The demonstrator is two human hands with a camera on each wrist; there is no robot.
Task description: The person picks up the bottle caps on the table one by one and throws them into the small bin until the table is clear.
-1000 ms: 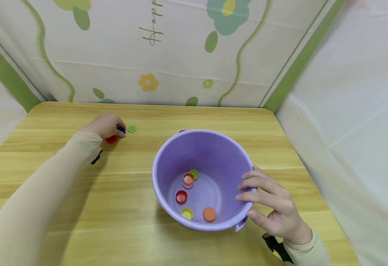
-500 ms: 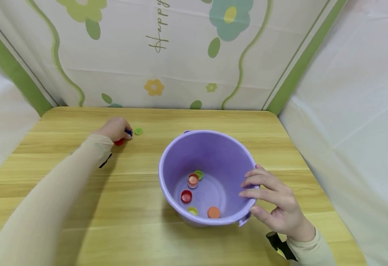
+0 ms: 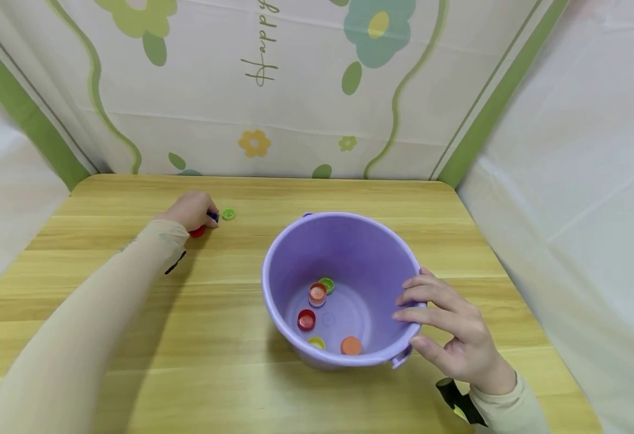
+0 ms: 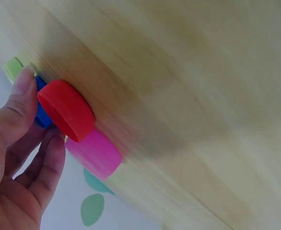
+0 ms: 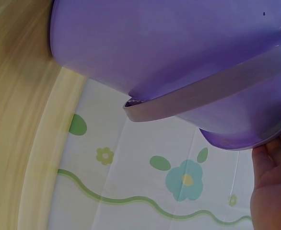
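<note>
At the far left of the table, my left hand (image 3: 189,210) pinches a blue bottle cap (image 4: 42,108) between thumb and fingers. A red cap (image 4: 71,112) lies right beside it, with a pink cap (image 4: 96,153) behind; the head view hides the pink one under the hand. Just past the fingertips sits a light green cap (image 3: 228,214). My right hand (image 3: 460,328) holds the rim of a purple bucket (image 3: 344,247), fingers over the inside and thumb outside. In the bucket lie two orange caps (image 3: 351,345), a red cap (image 3: 306,320), a yellow cap (image 3: 317,342) and a green cap (image 3: 326,285).
The bucket's handle (image 5: 203,93) hangs down along its outer side. Beyond the far edge of the wooden table (image 3: 230,289) hangs a white cloth (image 3: 295,90) with a flower print. More white sheeting (image 3: 593,181) closes off the right side.
The head view has shifted, so everything appears farther right and slightly lower. The yellow cap is now partly hidden by the bucket's near rim. Both hands keep their holds.
</note>
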